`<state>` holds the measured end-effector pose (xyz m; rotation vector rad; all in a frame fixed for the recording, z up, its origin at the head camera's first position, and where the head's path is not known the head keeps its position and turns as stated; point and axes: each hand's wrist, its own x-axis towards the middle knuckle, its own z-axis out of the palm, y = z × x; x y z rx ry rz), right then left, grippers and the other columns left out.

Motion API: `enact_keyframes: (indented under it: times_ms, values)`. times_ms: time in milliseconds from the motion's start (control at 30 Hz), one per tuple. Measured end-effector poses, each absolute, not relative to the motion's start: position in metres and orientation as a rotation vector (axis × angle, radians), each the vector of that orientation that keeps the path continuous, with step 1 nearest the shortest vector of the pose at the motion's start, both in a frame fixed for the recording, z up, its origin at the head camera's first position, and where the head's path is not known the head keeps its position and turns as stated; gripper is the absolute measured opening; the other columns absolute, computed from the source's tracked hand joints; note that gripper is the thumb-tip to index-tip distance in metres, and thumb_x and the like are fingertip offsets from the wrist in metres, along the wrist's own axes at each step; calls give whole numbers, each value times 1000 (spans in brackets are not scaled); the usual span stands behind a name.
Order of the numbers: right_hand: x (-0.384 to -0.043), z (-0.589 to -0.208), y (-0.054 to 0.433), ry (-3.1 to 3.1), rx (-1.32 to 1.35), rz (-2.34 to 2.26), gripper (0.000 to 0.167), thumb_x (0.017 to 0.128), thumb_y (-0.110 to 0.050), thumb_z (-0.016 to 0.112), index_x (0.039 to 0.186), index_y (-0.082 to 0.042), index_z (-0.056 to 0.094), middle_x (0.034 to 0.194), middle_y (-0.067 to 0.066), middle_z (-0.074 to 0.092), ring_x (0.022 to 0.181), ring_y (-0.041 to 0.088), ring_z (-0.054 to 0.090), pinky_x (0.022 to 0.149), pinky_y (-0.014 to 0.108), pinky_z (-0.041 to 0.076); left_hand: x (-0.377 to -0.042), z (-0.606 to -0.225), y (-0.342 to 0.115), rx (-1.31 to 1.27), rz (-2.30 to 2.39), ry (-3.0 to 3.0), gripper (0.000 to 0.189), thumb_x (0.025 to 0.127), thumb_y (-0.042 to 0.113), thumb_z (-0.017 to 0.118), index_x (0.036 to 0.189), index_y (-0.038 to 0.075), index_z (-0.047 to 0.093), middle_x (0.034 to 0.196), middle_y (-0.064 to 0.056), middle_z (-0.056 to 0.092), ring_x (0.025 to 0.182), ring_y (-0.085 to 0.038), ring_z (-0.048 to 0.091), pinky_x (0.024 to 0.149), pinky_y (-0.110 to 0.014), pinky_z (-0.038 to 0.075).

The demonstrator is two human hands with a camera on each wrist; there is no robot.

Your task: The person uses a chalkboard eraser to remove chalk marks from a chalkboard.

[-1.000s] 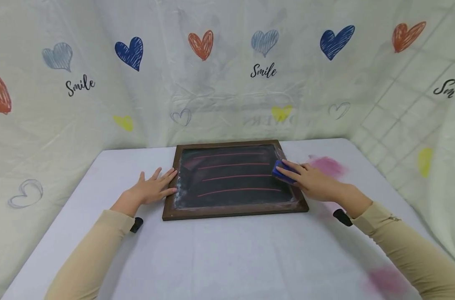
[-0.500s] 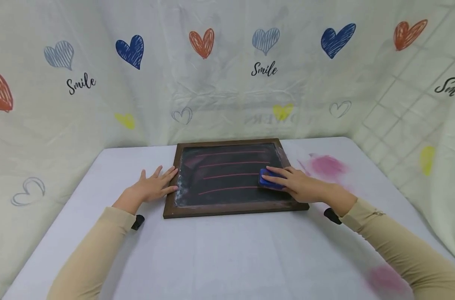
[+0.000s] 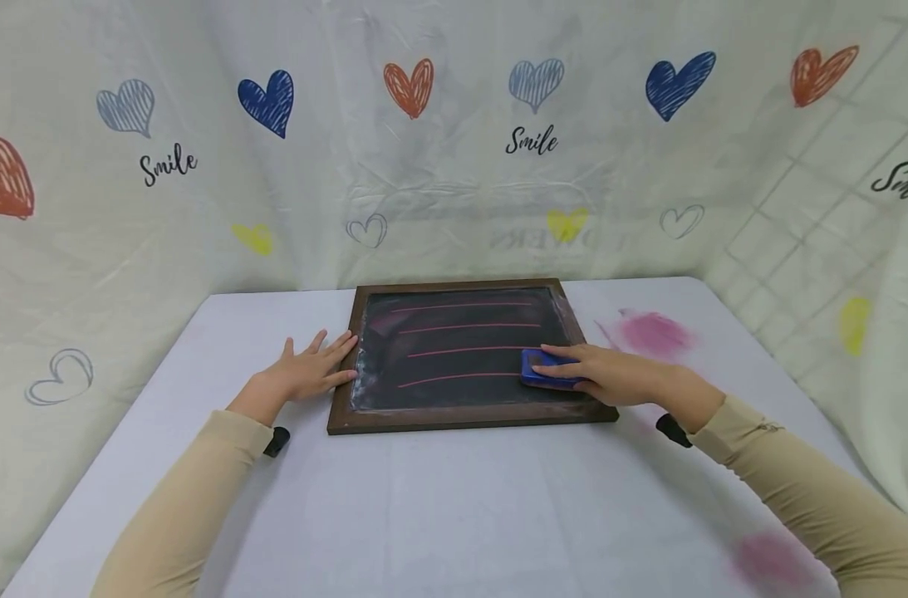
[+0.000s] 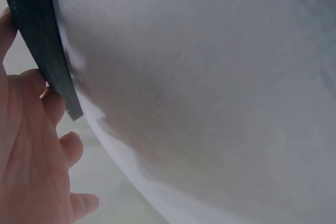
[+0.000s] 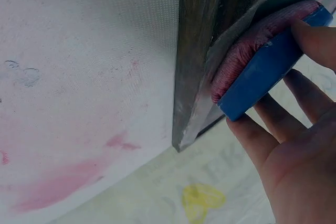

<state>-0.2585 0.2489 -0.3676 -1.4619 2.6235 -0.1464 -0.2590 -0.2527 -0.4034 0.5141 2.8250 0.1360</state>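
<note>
A wood-framed chalkboard (image 3: 461,332) lies on the white table, with several red chalk lines across its dark face. My right hand (image 3: 611,374) grips a blue chalkboard eraser (image 3: 532,365) on the board's right part, over the right end of the lowest lines. In the right wrist view, thumb and fingers hold the blue back of the eraser (image 5: 262,77), and its reddish fabric pad faces the board. My left hand (image 3: 296,374) has its fingers spread, with fingertips resting on the left side of the frame (image 4: 44,40).
The white tabletop (image 3: 454,507) has pink chalk smudges (image 3: 655,332) right of the board and near the front right. A pale curtain (image 3: 454,166) printed with hearts hangs behind and along both sides.
My right hand has slid the eraser left and toward me from the board's right edge, then slightly back right. The right ends of the lower red lines are gone or covered. The left hand stays put.
</note>
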Motion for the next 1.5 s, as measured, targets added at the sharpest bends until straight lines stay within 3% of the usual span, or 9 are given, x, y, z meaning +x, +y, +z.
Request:
enact_keyframes:
  times_ms: [500, 933, 1500]
  values:
    - [-261, -369, 242, 2634, -1502, -182, 66, 91, 10, 70, 152, -8, 51, 157, 24, 40, 130, 44, 51, 91, 48, 54, -259, -401, -253, 514, 109, 2822, 78, 107, 58, 38, 166, 13, 13, 171, -9, 10, 155, -44, 4, 110, -79, -2]
    - [-268, -375, 223, 2604, -1555, -234, 66, 93, 9, 68, 154, -10, 49, 159, 22, 39, 133, 45, 50, 101, 56, 48, -257, -401, -251, 493, 123, 2798, 78, 108, 58, 37, 166, 13, 11, 172, -10, 8, 154, -44, 2, 110, -79, -4]
    - [-266, -375, 169, 2552, -1546, -108, 67, 98, 4, 64, 159, -12, 40, 164, 19, 31, 135, 48, 45, 102, 51, 49, -257, -402, -252, 565, 129, 2821, 76, 109, 53, 40, 166, 10, 14, 171, -12, 10, 154, -44, 7, 112, -77, -2]
